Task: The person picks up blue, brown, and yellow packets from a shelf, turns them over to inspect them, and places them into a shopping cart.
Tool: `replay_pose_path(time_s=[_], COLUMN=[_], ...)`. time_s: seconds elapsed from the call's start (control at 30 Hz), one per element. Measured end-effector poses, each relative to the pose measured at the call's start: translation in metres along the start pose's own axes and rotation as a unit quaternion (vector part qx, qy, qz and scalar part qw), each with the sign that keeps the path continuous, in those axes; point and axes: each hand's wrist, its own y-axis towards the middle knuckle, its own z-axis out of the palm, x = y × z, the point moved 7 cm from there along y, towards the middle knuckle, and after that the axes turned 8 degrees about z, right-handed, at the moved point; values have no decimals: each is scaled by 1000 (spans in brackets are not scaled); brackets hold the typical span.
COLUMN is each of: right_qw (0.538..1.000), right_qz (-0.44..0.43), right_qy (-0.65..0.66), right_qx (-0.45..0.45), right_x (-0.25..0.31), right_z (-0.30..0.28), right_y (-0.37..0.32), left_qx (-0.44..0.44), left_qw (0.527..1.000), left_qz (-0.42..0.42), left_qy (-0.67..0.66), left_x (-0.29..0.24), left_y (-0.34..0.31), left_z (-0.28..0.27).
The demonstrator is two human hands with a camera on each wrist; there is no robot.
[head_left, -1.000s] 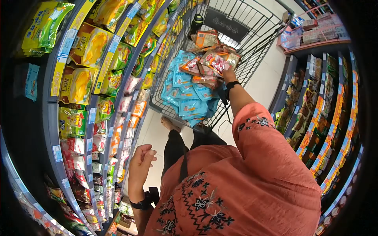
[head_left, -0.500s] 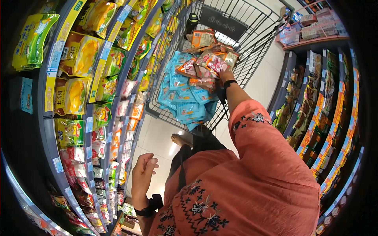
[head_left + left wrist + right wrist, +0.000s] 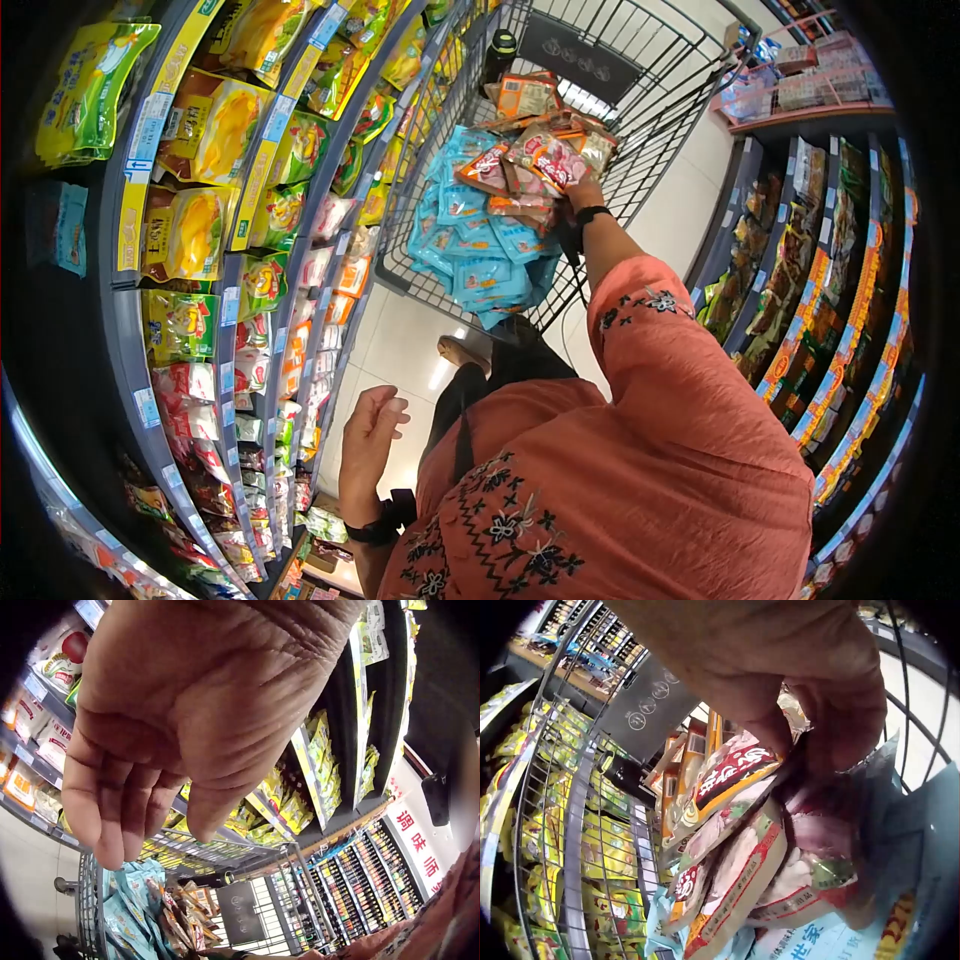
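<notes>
In the shopping cart (image 3: 397, 283), my right hand (image 3: 581, 190) pinches the edge of a brown-and-pink seasoning packet (image 3: 548, 160) on top of a pile. The right wrist view shows the thumb bent against that packet (image 3: 731, 780), with the other fingers curled behind it. More brown packets (image 3: 527, 97) lie around it, and light-blue packets (image 3: 487, 277) fill the near side of the cart. My left hand (image 3: 370, 440) hangs beside the body near the left shelves, holding nothing. Its fingers (image 3: 112, 802) are loosely bent in the left wrist view.
Shelves of yellow bags (image 3: 212, 125) rise close on the left; white and red bags (image 3: 190, 385) sit lower. Another shelf unit (image 3: 745, 250) stands at the right, with a pink rack (image 3: 800, 85) above. A dark bottle (image 3: 500, 52) stands at the cart's far left corner.
The head view shifts slightly, so shelves and cart move a little in frame. My left hand is slightly lower than a second ago. My right hand stays at the same packet.
</notes>
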Motion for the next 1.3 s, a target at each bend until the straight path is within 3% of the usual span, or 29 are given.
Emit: replay_pose_path(time_s=[0.03, 0.1, 0.13, 0.23, 0.27, 0.3, 0.47, 0.57, 0.6, 0.7, 0.77, 0.83, 0.87, 0.9, 0.93, 0.97, 1.0, 1.03, 1.07, 1.1, 1.13, 1.23, 1.3], right_qw=[999, 998, 986, 989, 933, 812, 720, 721, 770, 811, 838, 842, 868, 894, 871, 856, 897, 873, 860, 850, 842, 814, 766], right_qz=[-25, 41, 99, -13, 148, 298, 299, 276, 173, 77, -8, -23, -66, -221, -300, -184, -240, -263, -261, -273, -267, -316, -342], right_qy=[-8, 54, 106, 89, 286, 464, 609, 627, 612, 578, 544, 536, 490, 386, 388, 466, 356, 383, 387, 384, 388, 359, 389], right_qx=[-32, -1, 88, 118, 160, 192, 148, 101, 57, -52, -35, 55, 46, -44, -31, 127, 109, 151, 207, 233, 262, 329, 381], right_x=[3, -6, 2, 20, 22, 28, 54, 57, 59, 82, 96, 121, 124, 134, 155, 155, 184, 196, 214, 227, 247, 296, 325], right_z=[1, 13, -2, -21, -21, -19, -44, -44, -50, -94, -110, -148, -157, -183, -212, -198, -239, -247, -265, -273, -287, -303, -295], right_y=[-1, 4, -11, -26, -36, -56, -84, -78, -69, -92, -89, -121, -122, -133, -162, -163, -207, -226, -259, -277, -309, -379, -422], left_qx=[-1, -4, -3, 2, 3, 3, 8, 23, 27, 37, 43, 48, 66, 72, 66, 68, 66, 57, 40, 34, 12, -26, -4], left_qw=[1000, 1000, 1000, 1000, 1000, 1000, 1000, 1000, 999, 998, 997, 997, 995, 994, 993, 987, 984, 985, 974, 974, 955, 935, 926], left_qz=[2, -9, -15, -9, -8, -7, 8, 17, 20, 44, 58, 68, 77, 87, 97, 146, 165, 162, 223, 223, 293, 347, 377], left_qy=[-2, -5, -7, -6, -8, -10, -7, 4, 2, -3, -3, 0, -1, -2, 0, -9, 10, -14, -12, -13, 31, 60, 22], left_x=[0, -1, -1, 0, 0, 1, -9, -6, -5, -12, -14, -12, -12, -12, -9, -5, -18, -15, -28, -35, -48, -67, -65], left_y=[0, -1, -1, -1, 0, 1, 0, 1, 1, 2, 2, 4, 6, 8, 9, 15, 9, 13, 11, 9, 5, -15, -25], left_z=[0, 0, 1, 3, 4, 4, 8, 9, 10, 10, 6, 0, 0, -4, -14, -20, -29, -36, -44, -55, -65, -93, -107])
